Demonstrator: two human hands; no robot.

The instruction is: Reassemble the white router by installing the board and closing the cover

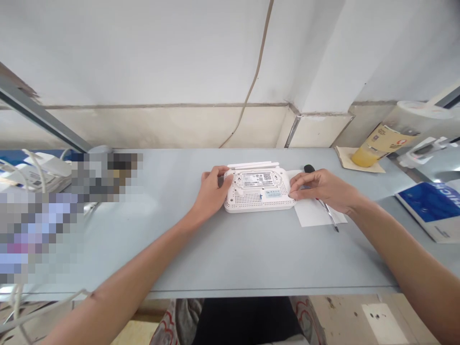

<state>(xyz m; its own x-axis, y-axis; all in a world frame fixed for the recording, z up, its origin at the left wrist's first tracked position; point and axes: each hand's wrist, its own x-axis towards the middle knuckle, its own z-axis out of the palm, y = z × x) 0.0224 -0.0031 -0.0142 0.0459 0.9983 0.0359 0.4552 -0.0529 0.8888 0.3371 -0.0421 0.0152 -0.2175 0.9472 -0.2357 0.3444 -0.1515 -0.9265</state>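
Note:
A white router lies upside down on the desk, showing its perforated base, printed labels and flat antennas folded along the far side. My left hand grips its left end. The fingertips of my right hand hold its right edge. Beside that end lies a sheet of white paper, partly under the router. A black-handled screwdriver rests across the paper, its handle end near my right hand.
The grey-blue desk runs wide in front of me, backed by a wall with a loose cable. A yellow-labelled cup stands back right on beige paper. A blue-and-white box lies at right. White cables and devices crowd the left.

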